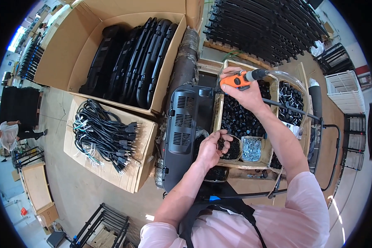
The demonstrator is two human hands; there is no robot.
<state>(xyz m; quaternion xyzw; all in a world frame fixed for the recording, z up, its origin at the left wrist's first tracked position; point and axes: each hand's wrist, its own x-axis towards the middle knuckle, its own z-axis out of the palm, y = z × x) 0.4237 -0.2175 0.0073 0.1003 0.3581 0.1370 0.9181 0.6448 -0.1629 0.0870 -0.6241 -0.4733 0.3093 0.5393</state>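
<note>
My right hand [250, 98] is wrapped round an orange air screwdriver [235, 81], with a clear hose leading off to the right. The tool's front end points left, toward the upper end of a long black plastic cover [182, 120] with slotted vents. A black metal bar [291, 108] runs from that end to the right under my forearm. Lower down, my left hand [211, 149] has its fingers curled over small dark pieces, probably screws. It is beside a small container of dark screws [234, 149]. Next to that sits a clear tub of silvery screws [251, 149].
A wooden divided tray [226, 66] holds black plastic caps [239, 120] and other parts. At left, an open cardboard box [76, 84] contains black panels, and black power cords [107, 134] lie on a flat carton. Black frames [264, 29] are stacked beyond. A person [10, 134] is far left.
</note>
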